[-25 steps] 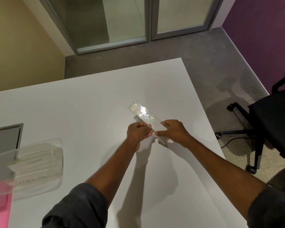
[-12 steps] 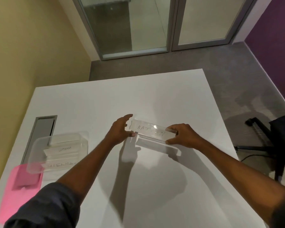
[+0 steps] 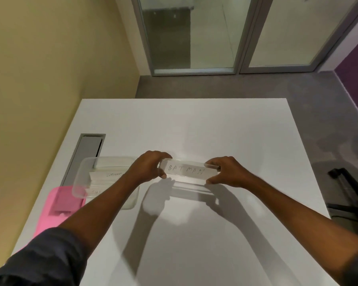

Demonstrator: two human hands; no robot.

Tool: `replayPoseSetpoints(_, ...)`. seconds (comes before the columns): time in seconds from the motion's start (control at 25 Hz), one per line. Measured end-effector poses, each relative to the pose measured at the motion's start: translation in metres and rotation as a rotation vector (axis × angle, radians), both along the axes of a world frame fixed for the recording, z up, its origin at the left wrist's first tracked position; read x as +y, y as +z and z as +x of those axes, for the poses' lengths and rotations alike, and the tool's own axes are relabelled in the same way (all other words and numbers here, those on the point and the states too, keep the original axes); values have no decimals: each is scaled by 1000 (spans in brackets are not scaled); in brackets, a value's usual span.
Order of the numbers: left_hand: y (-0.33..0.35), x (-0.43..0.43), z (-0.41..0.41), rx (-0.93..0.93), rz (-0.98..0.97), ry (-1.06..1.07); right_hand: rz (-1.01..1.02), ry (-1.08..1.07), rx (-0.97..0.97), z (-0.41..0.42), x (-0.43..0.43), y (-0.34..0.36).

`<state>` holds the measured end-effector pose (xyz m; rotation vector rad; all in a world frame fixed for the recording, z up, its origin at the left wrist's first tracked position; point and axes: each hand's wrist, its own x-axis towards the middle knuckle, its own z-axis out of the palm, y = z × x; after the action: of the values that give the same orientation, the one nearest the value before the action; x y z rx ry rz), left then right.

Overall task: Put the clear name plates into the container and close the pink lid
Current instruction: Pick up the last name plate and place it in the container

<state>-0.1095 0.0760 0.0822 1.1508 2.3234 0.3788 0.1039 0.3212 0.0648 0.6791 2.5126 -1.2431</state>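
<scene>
Fingers [image 3: 161,155] of left hand [image 3: 148,168] and right hand [image 3: 225,172] are curled | name plate [image 3: 187,171] is pinched at both ends, mid-frame | container [image 3: 78,182], pink lid [image 3: 50,215] seen left

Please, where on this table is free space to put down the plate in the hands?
Bare: the table beyond the BATMAN name plate to the far edge, and the near stretch on this side of it. Crowded: the left edge, with container, pink lid and grey hatch.
</scene>
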Motion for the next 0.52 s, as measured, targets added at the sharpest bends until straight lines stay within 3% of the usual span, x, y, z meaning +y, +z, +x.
replayPoseSetpoints(0.52,23,-168,-103,94,-32,62,11,173,67,-130,-145,14)
